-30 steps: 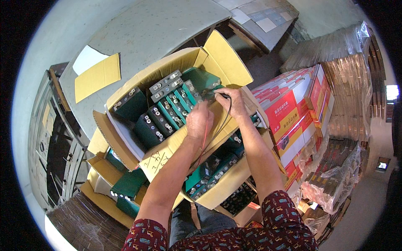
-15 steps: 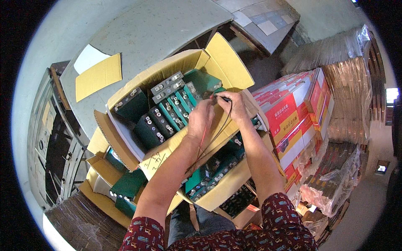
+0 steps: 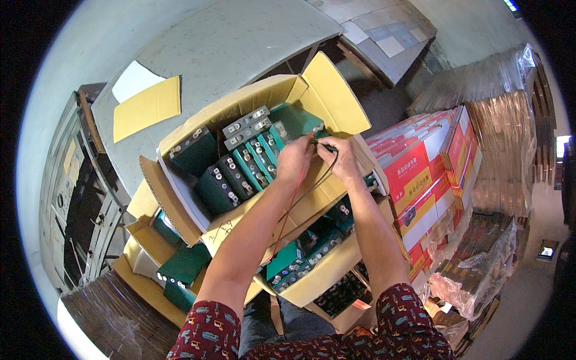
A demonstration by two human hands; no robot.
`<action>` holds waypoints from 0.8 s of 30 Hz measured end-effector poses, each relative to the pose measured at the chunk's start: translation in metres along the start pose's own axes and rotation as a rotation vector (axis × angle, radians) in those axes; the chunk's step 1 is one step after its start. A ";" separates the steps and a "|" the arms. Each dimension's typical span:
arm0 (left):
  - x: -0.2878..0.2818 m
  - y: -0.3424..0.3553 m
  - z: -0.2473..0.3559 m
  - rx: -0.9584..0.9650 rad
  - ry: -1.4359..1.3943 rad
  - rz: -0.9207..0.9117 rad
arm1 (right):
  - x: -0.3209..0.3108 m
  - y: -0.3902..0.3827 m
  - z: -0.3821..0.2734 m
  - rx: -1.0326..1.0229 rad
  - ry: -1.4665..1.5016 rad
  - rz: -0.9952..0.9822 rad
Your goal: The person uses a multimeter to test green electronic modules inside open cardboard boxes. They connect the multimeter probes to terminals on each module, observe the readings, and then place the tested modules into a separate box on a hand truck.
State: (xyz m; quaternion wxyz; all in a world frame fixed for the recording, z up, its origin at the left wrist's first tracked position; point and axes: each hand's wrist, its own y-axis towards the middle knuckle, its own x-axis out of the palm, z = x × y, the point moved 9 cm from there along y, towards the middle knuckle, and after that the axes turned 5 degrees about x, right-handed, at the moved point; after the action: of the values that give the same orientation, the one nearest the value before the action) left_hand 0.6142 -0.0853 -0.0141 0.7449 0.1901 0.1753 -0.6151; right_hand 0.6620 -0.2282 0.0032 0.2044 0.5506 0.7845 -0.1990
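My left hand [image 3: 296,158] is closed on a test probe whose red wire [image 3: 293,195] trails down past my forearm. In my right hand [image 3: 341,159], pinched fingers hold a second probe with a black wire [image 3: 327,174]. Both hands meet over the right end of an open yellow-brown carton [image 3: 333,96], fingertips close together at the end of a green block [image 3: 296,121]. Fingers hide whether the probe tips touch its metal terminal. Several green and grey battery-like blocks [image 3: 245,166] with metal terminals stand upright in the carton, and a grey one [image 3: 246,121] lies across their far end.
Below is another carton [image 3: 300,294] of green blocks, with more boxes at the lower left. Red and white printed cartons [image 3: 411,171] are stacked at the right, beside wrapped cardboard bundles [image 3: 498,144]. Behind, a grey table [image 3: 234,48] carries a yellow cardboard piece [image 3: 147,109].
The view has shifted slightly, so the carton sits a little lower and to the right. Both hands stay together at the same end of the carton, still on the probes.
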 end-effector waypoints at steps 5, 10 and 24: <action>0.000 0.000 -0.004 0.017 0.006 0.024 | 0.002 0.000 -0.003 -0.044 0.002 0.015; -0.002 0.002 -0.002 -0.012 0.062 -0.004 | 0.002 -0.001 -0.006 0.000 -0.012 -0.005; 0.001 0.000 0.005 -0.096 0.151 -0.122 | -0.001 -0.005 -0.055 -0.097 -0.428 0.013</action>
State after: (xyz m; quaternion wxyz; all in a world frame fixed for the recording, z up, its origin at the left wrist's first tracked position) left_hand 0.6148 -0.0891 -0.0100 0.6991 0.1890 0.2714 -0.6339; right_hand 0.6522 -0.2009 0.0502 0.3937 0.4904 0.7283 -0.2720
